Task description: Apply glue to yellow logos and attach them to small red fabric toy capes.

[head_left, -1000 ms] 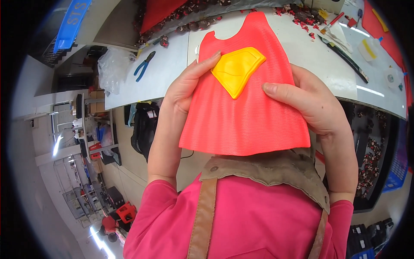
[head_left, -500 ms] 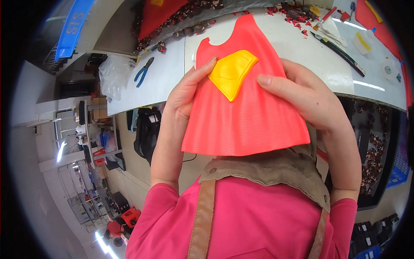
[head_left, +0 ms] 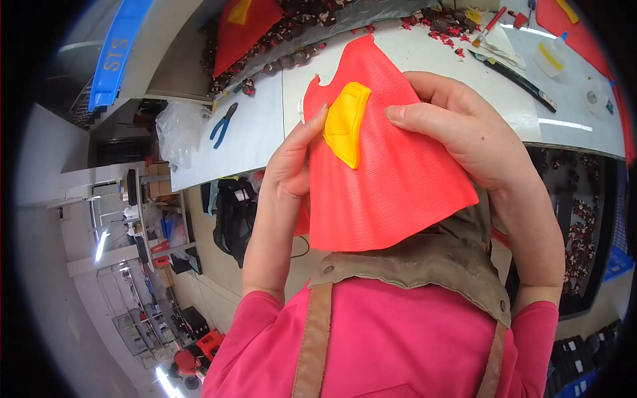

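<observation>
Between my two hands is a red, ribbed toy cape (head_left: pixel 398 192) with a raised yellow shield-shaped emblem (head_left: pixel 346 126) on it. It is held up over the near edge of the table, its wide hem toward me. My left hand (head_left: pixel 295 149) grips the cape's left side, with the thumb lying beside the emblem. My right hand (head_left: pixel 458 123) is closed on the right side, thumb on the red face and the other fingers out of sight behind it. The cape is tilted, so its left part curves away from view.
Blue-handled pliers (head_left: pixel 223 126) and a clear plastic bag (head_left: pixel 180 132) lie on the table's left. Small dark and red parts (head_left: pixel 441 26) are scattered at the back. To the right are a brush (head_left: pixel 488 30), a long black tool (head_left: pixel 514 79) and a small tub (head_left: pixel 549 60).
The cape has turned in my hands, so the emblem now shows narrower and more from the side. Its hem slants up to the right. Both hands still hold it.
</observation>
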Action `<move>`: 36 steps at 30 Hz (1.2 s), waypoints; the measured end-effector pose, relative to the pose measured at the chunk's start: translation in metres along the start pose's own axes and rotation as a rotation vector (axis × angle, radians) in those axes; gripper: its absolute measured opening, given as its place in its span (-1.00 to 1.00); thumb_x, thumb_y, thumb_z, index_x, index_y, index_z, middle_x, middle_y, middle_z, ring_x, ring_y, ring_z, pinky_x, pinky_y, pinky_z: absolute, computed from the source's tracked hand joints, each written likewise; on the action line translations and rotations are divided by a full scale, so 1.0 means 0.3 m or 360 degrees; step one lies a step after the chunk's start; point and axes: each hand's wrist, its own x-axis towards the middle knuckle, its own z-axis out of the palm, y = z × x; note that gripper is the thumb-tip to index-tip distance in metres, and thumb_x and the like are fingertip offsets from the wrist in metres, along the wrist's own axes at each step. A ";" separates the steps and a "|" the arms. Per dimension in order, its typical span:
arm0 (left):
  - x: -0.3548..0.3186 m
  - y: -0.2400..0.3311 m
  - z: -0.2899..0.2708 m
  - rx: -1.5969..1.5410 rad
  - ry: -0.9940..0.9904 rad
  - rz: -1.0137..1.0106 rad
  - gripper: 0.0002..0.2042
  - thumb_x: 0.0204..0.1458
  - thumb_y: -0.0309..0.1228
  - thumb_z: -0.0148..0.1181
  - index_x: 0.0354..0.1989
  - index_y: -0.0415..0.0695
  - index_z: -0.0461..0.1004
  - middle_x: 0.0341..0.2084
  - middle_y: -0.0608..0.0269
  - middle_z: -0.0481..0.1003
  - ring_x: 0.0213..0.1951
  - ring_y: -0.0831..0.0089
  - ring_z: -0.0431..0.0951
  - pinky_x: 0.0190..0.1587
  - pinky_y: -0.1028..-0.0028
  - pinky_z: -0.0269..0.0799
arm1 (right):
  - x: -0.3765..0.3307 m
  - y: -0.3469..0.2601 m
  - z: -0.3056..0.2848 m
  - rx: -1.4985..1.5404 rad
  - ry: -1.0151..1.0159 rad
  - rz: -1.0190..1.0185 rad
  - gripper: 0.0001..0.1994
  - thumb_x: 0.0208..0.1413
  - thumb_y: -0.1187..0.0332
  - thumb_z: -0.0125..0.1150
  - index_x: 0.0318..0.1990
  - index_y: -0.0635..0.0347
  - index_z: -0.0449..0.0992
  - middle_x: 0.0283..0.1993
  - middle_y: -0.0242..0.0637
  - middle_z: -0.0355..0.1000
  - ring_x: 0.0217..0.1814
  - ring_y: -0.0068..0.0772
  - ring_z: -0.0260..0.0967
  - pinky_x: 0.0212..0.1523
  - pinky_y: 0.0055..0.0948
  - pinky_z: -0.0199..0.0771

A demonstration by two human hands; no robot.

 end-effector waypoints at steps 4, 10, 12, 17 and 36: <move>-0.003 -0.002 0.003 -0.0025 -0.0036 0.0008 -0.63 0.16 -0.35 0.16 0.10 -0.25 0.36 0.02 0.07 0.47 0.02 0.27 0.52 0.10 0.28 0.47 | 0.011 -0.012 -0.006 0.0076 -0.0079 0.0074 -0.57 0.11 0.41 0.18 0.12 0.40 0.36 -0.04 -0.23 0.48 -0.06 -0.59 0.46 0.01 -0.55 0.45; -0.007 -0.021 0.015 -0.0104 -0.0147 -0.0019 -0.61 0.15 -0.34 0.17 0.12 -0.23 0.35 0.05 0.08 0.45 0.06 0.25 0.49 0.12 0.25 0.45 | 0.000 -0.020 0.000 0.0106 -0.0062 0.0062 -0.58 0.13 0.40 0.17 0.12 0.41 0.36 -0.04 -0.24 0.48 -0.06 -0.59 0.45 0.01 -0.56 0.45; -0.025 -0.030 0.066 0.0100 0.0032 0.0115 -0.61 0.15 -0.34 0.18 0.11 -0.20 0.35 -0.02 0.15 0.48 -0.03 0.36 0.52 0.00 0.37 0.49 | -0.009 -0.039 -0.014 -0.0123 -0.0119 0.0070 -0.60 0.15 0.38 0.14 0.10 0.42 0.37 -0.07 -0.26 0.48 -0.07 -0.61 0.44 -0.01 -0.59 0.44; -0.018 -0.027 -0.003 0.1144 0.0517 0.0923 -0.66 0.09 -0.41 0.24 0.02 -0.18 0.36 -0.17 0.29 0.46 -0.25 0.60 0.44 -0.22 0.59 0.35 | -0.033 -0.094 -0.086 -0.0747 -0.0031 -0.0071 -0.67 0.14 0.34 0.08 -0.04 0.44 0.44 -0.17 -0.28 0.50 -0.18 -0.61 0.43 -0.14 -0.55 0.42; -0.088 -0.099 0.255 0.2450 -0.0637 0.0439 -0.76 0.05 -0.37 0.21 -0.15 -0.23 0.51 -0.40 0.02 0.56 -0.37 0.24 0.61 -0.29 0.45 0.47 | -0.304 -0.137 -0.107 -0.1442 0.0250 -0.0132 -0.79 0.02 0.29 0.33 -0.30 0.24 0.54 -0.46 -0.31 0.48 -0.42 -0.56 0.42 -0.37 -0.52 0.41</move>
